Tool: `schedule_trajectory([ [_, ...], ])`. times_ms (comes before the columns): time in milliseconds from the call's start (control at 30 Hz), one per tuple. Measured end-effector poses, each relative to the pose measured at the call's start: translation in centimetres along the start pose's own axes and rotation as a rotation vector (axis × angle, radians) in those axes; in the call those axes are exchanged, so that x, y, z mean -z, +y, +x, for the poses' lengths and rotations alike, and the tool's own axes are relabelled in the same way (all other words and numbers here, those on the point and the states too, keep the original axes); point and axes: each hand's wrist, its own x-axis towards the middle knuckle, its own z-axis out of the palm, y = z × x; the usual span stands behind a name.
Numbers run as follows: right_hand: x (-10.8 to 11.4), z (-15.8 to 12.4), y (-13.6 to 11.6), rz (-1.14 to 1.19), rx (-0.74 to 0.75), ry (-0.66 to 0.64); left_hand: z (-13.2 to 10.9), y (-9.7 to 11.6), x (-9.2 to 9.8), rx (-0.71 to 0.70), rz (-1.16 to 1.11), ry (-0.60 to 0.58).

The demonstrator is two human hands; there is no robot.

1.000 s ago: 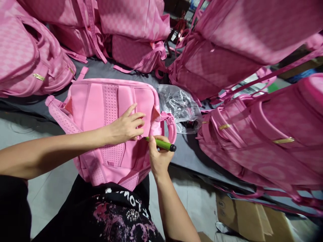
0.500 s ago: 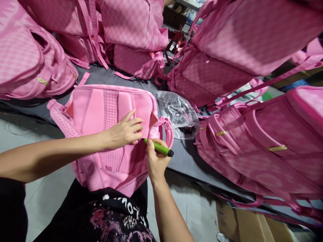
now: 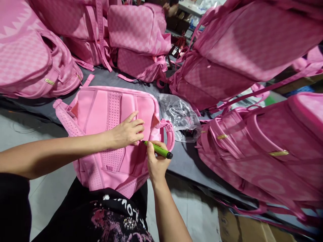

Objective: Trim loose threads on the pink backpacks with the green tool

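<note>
Amid pink backpacks [image 3: 234,55], right grip [image 3: 157,164] pinches green marker [image 3: 158,149].

Lime-green, black-ended marker [image 3: 160,151], pink backpack [image 3: 127,104] with dotted strip [image 3: 114,111], two-tone pink checked bags [image 3: 131,28], grey table [image 3: 185,159]

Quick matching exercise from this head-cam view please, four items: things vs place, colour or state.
1. Marker pen
2. Left grip
3. Plastic bag
4. Cardboard

A. Transparent
B. Brown, at lower right
C. Green, held in the right grip
D. Resting on the pink backpack's back panel, fingers spread

Pairs: 1-C, 2-D, 3-A, 4-B
</note>
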Motion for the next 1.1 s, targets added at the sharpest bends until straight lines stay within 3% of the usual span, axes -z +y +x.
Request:
schedule_trajectory([
  [200,0.4,0.4,-0.3,-0.003,0.009,-0.066,1.1,-1.0,1.1,-0.065,0.038,-0.101],
  [300,0.9,-0.1,-0.2,-0.026,0.041,-0.062,2.5,-2.1,2.1,-0.139,0.041,-0.267],
  [367,1.2,-0.8,-0.1,-0.015,0.122,-0.052,3.3,-2.3,3.2,-0.112,0.052,-0.398],
  [467,1.7,-1.6,-0.7,-0.066,0.336,-0.099,4.1,-1.2,6.3,-0.051,0.082,-0.454],
  [633,5.0,-0.3,-5.4,-0.138,0.813,0.036,5.6,3.3,14.5,0.081,0.129,-0.317],
  [700,6.6,0.7,-7.3,-0.115,0.946,0.001,5.7,5.0,16.6,0.159,0.082,-0.285],
  [800,7.4,1.3,-7.8,-0.152,0.996,-0.142,4.6,6.9,15.7,0.284,-0.058,-0.240],
  [867,6.7,1.4,-6.4,-0.192,0.995,-0.240,3.4,7.2,13.1,0.384,-0.199,-0.294],
  [967,4.9,1.4,-3.3,-0.214,0.981,-0.279,2.2,6.2,9.9,0.435,-0.361,-0.397],
  [1000,4.5,1.4,-2.5,-0.223,0.959,-0.270,2.0,5.6,9.5,0.424,-0.341,-0.351],
  [1100,4.1,1.3,-1.8,-0.260,0.909,-0.272,2.1,3.5,10.1,0.404,-0.109,-0.054],
])
